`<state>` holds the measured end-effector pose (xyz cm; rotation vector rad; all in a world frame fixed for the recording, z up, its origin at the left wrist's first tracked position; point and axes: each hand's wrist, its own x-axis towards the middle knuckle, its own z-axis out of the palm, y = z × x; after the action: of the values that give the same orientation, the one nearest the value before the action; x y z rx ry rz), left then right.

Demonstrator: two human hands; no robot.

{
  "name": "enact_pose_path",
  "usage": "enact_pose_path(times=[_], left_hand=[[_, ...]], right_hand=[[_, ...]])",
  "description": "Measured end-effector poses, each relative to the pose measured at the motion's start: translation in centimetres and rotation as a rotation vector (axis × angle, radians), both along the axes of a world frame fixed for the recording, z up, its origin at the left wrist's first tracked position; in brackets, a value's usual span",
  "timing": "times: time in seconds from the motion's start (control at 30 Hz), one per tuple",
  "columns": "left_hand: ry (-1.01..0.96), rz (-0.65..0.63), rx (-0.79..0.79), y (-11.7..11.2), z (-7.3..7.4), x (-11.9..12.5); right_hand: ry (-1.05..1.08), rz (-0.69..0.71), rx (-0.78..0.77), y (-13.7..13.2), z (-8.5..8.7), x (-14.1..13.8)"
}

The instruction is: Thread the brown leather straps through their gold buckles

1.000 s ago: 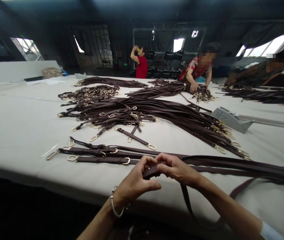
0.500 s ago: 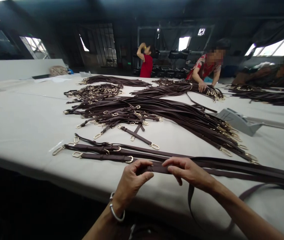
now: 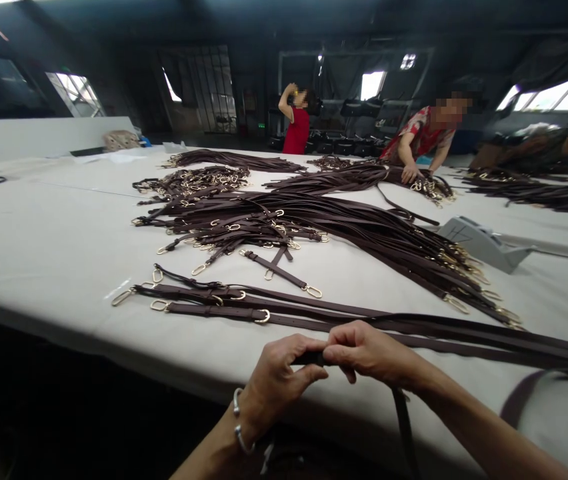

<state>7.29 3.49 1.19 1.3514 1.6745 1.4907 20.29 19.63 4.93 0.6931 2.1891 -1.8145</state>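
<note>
Near the table's front edge, a dark brown leather strap (image 3: 309,358) is gripped between my two hands. My left hand (image 3: 281,370), with a silver bangle on its wrist, is closed with thumb and fingers around one end. My right hand (image 3: 369,352) pinches the same strap, its fingertips meeting those of the left. A length of strap (image 3: 404,427) hangs down below my right hand. Just beyond lie several long straps side by side, among them one with a gold buckle (image 3: 263,316) and a gold oval ring (image 3: 159,305). My fingers partly hide the held end.
A large heap of brown straps (image 3: 344,220) covers the table's middle, with a short buckled strap (image 3: 284,275) in front. A grey device (image 3: 487,243) stands at right on the pale table (image 3: 54,247). Across it, a person in a patterned red top (image 3: 411,143) handles straps; another wears red (image 3: 297,133).
Both my hands have come closer together and moved slightly down, with the right fingers now pinched against the left. The held strap has come toward me, off the row behind.
</note>
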Motion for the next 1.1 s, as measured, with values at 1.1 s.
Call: enact_pose_path(times=[1.1], left_hand=[[-0.198,-0.066,-0.288,-1.4,-0.2,0.8]], right_hand=[[-0.081,0.080,0.035,-1.4,-4.0,1.0]])
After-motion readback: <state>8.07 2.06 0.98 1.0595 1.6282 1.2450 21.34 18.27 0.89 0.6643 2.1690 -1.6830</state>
